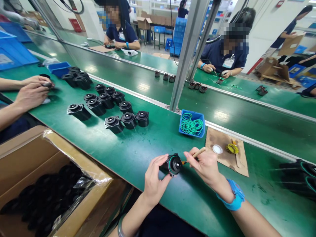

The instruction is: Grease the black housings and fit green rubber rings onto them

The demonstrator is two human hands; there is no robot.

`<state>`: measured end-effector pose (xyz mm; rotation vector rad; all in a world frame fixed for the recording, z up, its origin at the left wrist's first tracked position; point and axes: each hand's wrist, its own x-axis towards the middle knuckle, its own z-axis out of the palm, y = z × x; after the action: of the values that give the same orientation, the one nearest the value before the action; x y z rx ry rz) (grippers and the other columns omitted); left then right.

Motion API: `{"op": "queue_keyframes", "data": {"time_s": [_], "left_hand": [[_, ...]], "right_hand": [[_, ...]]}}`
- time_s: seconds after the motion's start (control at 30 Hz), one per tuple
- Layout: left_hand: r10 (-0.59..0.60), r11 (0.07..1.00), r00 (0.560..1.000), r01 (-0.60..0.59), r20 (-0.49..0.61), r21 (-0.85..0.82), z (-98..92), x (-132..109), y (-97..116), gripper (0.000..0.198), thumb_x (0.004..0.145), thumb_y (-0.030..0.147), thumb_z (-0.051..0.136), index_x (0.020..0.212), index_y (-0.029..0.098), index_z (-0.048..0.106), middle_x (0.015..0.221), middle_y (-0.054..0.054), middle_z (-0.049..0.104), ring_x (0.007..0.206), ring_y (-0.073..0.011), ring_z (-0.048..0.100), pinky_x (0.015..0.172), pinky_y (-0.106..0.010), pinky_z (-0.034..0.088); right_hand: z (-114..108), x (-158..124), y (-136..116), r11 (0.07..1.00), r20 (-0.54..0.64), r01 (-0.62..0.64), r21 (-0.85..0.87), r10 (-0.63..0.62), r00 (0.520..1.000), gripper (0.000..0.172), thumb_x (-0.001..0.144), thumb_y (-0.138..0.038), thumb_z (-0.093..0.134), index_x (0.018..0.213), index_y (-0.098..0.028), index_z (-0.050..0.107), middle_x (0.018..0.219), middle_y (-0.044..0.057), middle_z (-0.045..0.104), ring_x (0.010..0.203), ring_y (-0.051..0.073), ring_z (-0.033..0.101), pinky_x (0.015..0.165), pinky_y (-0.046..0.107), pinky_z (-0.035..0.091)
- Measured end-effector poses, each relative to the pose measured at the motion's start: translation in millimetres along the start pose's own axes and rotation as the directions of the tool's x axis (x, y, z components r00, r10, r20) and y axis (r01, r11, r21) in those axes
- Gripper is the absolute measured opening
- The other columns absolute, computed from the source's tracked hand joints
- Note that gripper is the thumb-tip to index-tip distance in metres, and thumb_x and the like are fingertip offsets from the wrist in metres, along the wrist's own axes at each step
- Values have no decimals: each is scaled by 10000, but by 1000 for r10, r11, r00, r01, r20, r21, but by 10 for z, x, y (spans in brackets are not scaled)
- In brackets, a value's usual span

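Observation:
My left hand [154, 179] is closed round a black motor housing [174, 164], which is tilted so that its round end faces up and to the right. A green rubber ring sits around that end. In my right hand [206, 166] is a small brush [199, 152] with a pale wooden handle; its tip touches or nearly touches the housing's edge. Beyond my hands stands a blue bin [182, 131] of loose green rubber rings [192, 124]. A stained cardboard sheet [243, 161] bears a white round lid [217, 149] and a small yellow pot [232, 148].
Several black housings [105, 100] stand on the green bench at left; more, with green rings, are at far right [300, 174]. An open carton [98, 197] of black parts is at lower left. A co-worker's hands [33, 92] work at left. A metal post [186, 56] rises behind the bin.

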<state>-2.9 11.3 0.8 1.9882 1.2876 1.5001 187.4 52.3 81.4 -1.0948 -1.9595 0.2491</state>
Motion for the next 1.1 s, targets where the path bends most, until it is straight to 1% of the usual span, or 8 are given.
{"op": "queue_keyframes", "data": {"time_s": [0.17,0.27,0.4,0.63,0.8,0.93,1.03,1.1], "left_hand": [[-273,959,962,274,18,-70,0,-18,-49,499,781,338,804,1208,204,581,1141,-90,738,1049,-260,724,910,-422,607],[-350,931,936,351,27,-96,-3,-21,-66,495,768,288,792,1212,205,590,1132,-79,743,1041,-253,725,921,-416,597],[-363,926,931,364,28,-99,-9,-10,-57,494,756,243,760,1219,191,596,1166,-95,738,1061,-260,721,943,-427,584],[-423,897,905,425,46,-121,-11,1,-26,500,749,236,741,1224,185,593,1200,-99,728,1115,-267,698,997,-437,550],[-471,864,879,476,73,-165,-16,8,-38,522,727,266,777,1213,192,602,1204,-95,724,1123,-275,688,1017,-450,529],[-502,836,862,506,75,-215,-30,32,9,505,722,276,755,1200,188,618,1207,-98,723,1135,-282,680,1036,-458,508],[-533,804,842,534,79,-261,7,-26,38,503,711,319,754,1182,191,637,1191,-94,732,1137,-282,674,1033,-435,507],[-556,779,827,554,86,-292,64,-75,-27,562,665,381,798,1178,203,650,1170,-84,741,1110,-286,682,1010,-405,520]], "right_hand": [[-76,-36,-81,923,4,-185,338,195,981,429,1032,-383,511,678,-186,654,619,16,674,429,108,606,409,203,493],[-114,5,-103,932,60,8,362,-32,998,275,1030,-326,534,870,-183,706,794,54,736,604,142,682,546,238,567],[-93,28,-97,910,212,233,342,-316,925,152,1029,-237,548,1110,-168,657,889,74,740,770,165,688,704,293,573],[-156,-6,-64,905,348,308,295,-402,847,159,1041,-227,520,1056,-138,651,827,73,697,754,161,643,686,297,529],[-248,52,-59,922,370,227,312,-338,866,120,1034,-218,541,1041,-157,645,824,54,697,728,146,644,677,285,519],[-175,73,-129,900,306,308,309,-400,864,138,1045,-222,515,1094,-165,630,856,66,711,744,158,659,679,292,533],[-98,-93,-74,912,370,340,229,-405,836,191,1054,-260,473,1115,-214,648,836,64,731,720,180,683,663,309,560],[-11,-228,110,930,359,312,193,-363,860,189,1015,-380,523,1066,-316,694,783,44,746,671,195,708,589,307,573]]}}
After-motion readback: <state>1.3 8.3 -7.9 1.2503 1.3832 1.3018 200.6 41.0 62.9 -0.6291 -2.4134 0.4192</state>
